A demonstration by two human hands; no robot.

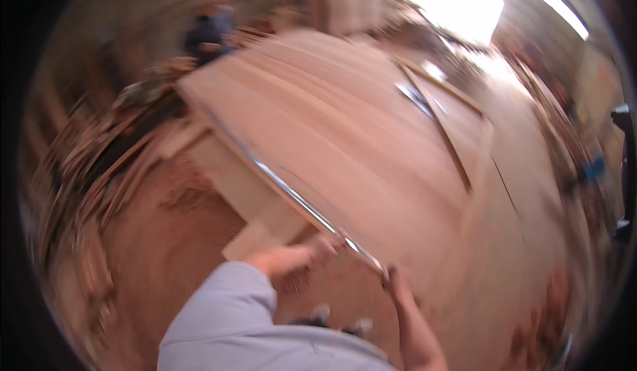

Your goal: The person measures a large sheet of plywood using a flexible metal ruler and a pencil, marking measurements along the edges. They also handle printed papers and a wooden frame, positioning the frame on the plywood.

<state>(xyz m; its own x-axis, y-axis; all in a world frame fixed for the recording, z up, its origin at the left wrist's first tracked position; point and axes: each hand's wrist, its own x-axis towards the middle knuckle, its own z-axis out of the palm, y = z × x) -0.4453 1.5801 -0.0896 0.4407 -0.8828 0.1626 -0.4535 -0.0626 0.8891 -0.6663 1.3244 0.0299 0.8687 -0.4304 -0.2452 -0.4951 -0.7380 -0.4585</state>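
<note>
A long, shiny metal strip (292, 192) runs along the near edge of a large wooden panel (318, 119). My left hand (302, 255) is closed round the strip close to the panel's near corner. Farther right, my right hand (397, 283) grips the strip's near end, its fingers wrapped round it. Motion blur hides the fine detail of both hands, and whether the strip rests on the panel or just beside it I cannot tell.
Pale wooden pieces (232, 172) show under the panel's left edge. Thin slats (441, 132) and a shiny flat object (417, 99) lie on its right part. Timber is piled along the left (86, 179). A person (211, 33) is beyond the panel's far left corner.
</note>
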